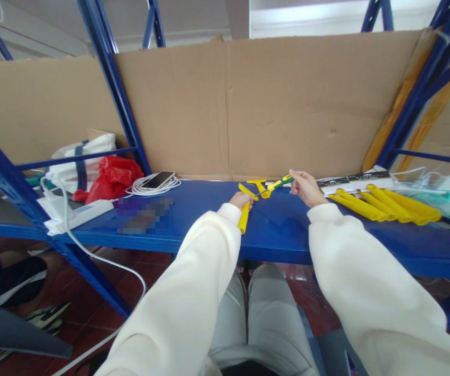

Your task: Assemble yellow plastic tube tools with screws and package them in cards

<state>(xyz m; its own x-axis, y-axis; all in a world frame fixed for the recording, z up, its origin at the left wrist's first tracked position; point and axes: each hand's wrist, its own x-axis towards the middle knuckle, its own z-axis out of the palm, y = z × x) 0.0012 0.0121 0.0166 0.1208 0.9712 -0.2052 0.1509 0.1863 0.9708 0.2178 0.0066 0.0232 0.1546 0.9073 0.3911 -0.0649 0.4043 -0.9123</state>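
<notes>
Screwdriver (279, 183) pinched in right hand (306, 189); left hand (240, 200), half hidden by its sleeve, grips yellow tool (244, 219).

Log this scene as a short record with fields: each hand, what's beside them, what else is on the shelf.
left: left hand grips a yellow plastic handle
right: right hand holds a green-and-yellow screwdriver, tip at the handle's top
beside: small yellow T-shaped piece; pile of yellow handles to the right
surface: blue metal shelf, cardboard sheet behind
rest: phone on coiled white cable, red plastic bag, white power strip
</notes>
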